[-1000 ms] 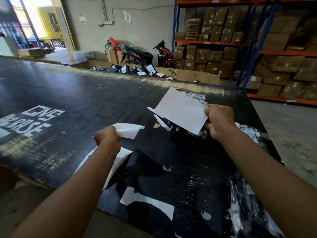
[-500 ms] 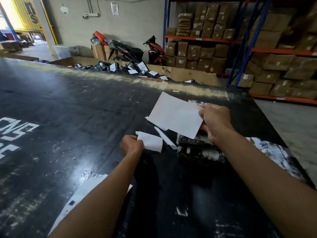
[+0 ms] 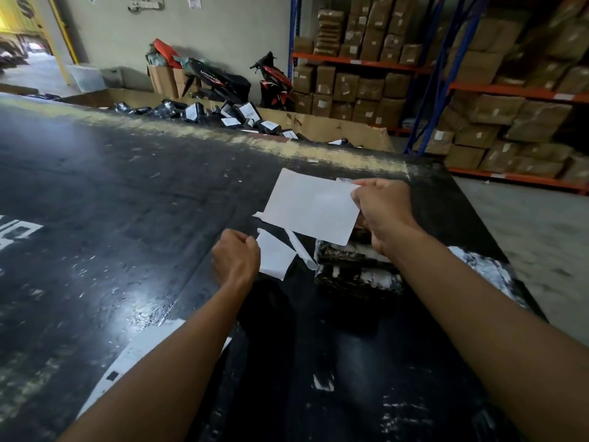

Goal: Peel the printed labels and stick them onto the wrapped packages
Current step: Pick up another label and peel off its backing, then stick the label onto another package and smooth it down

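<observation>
My right hand (image 3: 384, 212) pinches a white label (image 3: 310, 207) by its right edge and holds it blank side up, tilted, above a stack of black wrapped packages (image 3: 357, 269) on the black table (image 3: 127, 202). My left hand (image 3: 236, 260) grips a smaller white backing paper (image 3: 274, 255) just left of the packages. A thin white paper strip (image 3: 301, 250) lies between that paper and the packages. The top of the stack is partly hidden by the label and my right hand.
A printed label sheet (image 3: 137, 355) lies under my left forearm. A shiny wrapped bundle (image 3: 487, 272) sits at the table's right edge. Beyond the far edge, a cardboard bin (image 3: 334, 126) holds several labelled black packages (image 3: 236, 116). Shelves of cartons (image 3: 478, 110) stand at right.
My left hand carried the small paper from the near left up to beside the packages. The right hand kept the label over the stack. The view moved forward and right.
</observation>
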Tool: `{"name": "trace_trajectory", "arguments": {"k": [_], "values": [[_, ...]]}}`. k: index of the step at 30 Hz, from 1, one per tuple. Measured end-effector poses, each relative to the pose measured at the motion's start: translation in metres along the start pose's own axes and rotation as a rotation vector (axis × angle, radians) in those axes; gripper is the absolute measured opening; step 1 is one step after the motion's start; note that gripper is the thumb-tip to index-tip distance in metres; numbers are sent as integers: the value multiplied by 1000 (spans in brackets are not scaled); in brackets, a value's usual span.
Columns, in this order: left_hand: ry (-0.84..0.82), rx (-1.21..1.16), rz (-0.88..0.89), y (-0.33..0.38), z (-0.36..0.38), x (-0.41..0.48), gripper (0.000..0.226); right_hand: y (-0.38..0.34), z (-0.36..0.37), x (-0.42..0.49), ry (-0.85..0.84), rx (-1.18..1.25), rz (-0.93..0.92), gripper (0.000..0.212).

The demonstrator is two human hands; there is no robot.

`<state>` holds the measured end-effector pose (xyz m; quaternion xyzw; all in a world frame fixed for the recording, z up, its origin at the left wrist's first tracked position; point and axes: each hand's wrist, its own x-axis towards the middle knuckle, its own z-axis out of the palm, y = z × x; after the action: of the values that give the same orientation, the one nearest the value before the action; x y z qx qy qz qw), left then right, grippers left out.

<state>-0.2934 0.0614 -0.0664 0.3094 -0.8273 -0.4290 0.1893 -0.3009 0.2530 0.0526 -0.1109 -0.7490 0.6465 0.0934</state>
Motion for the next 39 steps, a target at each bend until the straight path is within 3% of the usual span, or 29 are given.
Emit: {"name": "trace_trajectory", "arguments": {"k": [3, 5, 8, 10, 14, 18, 24, 31, 35, 39], "values": [[49, -182, 94, 23, -20, -32, 16, -5, -4, -16, 23, -51, -148, 21], [-9, -352, 96, 40, -30, -49, 25, -8, -6, -30, 39, -115, -317, 22], [-260, -815, -134, 69, -49, -68, 34, -12, -9, -56, -7, -194, -591, 19], [-370, -946, -273, 81, -63, -74, 45, -8, -15, -74, -86, -233, -747, 13], [-485, -991, -321, 91, -81, -93, 53, 11, -36, -107, -165, -378, -981, 10], [-343, -900, -271, 104, -83, -128, 28, 28, -62, -130, -163, -489, -1123, 9], [-226, -835, -138, 112, -60, -159, 27, 48, -97, -148, -125, -645, -1255, 11], [-371, -843, -41, 135, -39, -165, 28, 38, -147, -127, 13, -582, -1063, 20], [-623, -818, 28, 153, -27, -175, 21, 13, -173, -102, 183, -428, -589, 12], [-816, -817, 78, 162, -12, -188, 18, 2, -193, -84, 83, -96, -142, 24]]}}
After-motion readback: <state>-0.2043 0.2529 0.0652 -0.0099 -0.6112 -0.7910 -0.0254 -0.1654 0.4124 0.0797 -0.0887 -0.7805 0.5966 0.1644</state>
